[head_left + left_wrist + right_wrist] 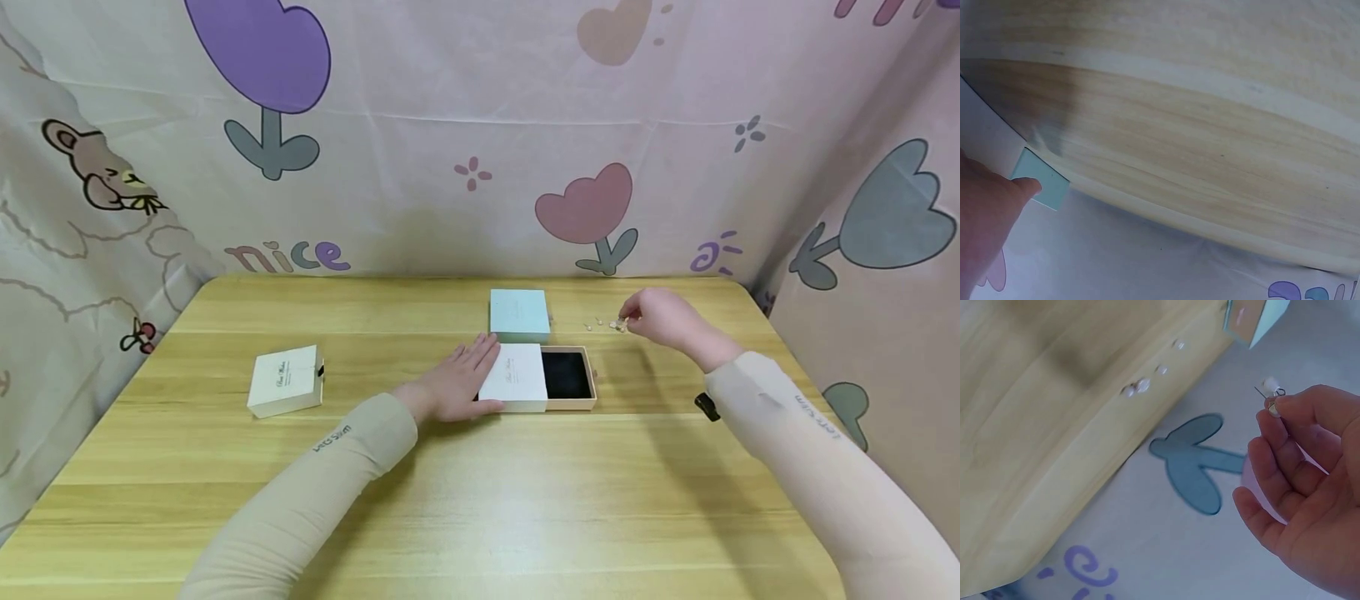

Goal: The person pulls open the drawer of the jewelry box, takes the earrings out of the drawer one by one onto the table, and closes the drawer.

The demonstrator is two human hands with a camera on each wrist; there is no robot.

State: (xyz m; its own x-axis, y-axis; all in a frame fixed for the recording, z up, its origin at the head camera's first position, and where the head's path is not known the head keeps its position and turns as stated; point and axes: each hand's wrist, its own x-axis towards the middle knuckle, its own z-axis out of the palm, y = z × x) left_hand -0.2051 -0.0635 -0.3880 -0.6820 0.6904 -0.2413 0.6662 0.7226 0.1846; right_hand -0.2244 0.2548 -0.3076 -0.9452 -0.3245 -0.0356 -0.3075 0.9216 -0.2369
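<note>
My right hand (662,317) is raised over the back right of the table. Between thumb and forefinger it pinches a small pearl earring (1270,387), whose thin pin sticks out in the right wrist view. Close below lie several more pearl earrings (1142,384) on the wood. My left hand (455,382), fingers straight, rests against the left side of a white sleeve box (517,377). Out of the box's right side extends its drawer (591,403), lined with a black pad (566,375). In the left wrist view only part of my left hand (988,209) shows.
Directly behind the white box stands a light blue box (519,312). Another white box (285,382) with a black tab sits at the left. A small black object (707,407) lies beside my right sleeve. A patterned curtain (405,167) borders the table's back edge.
</note>
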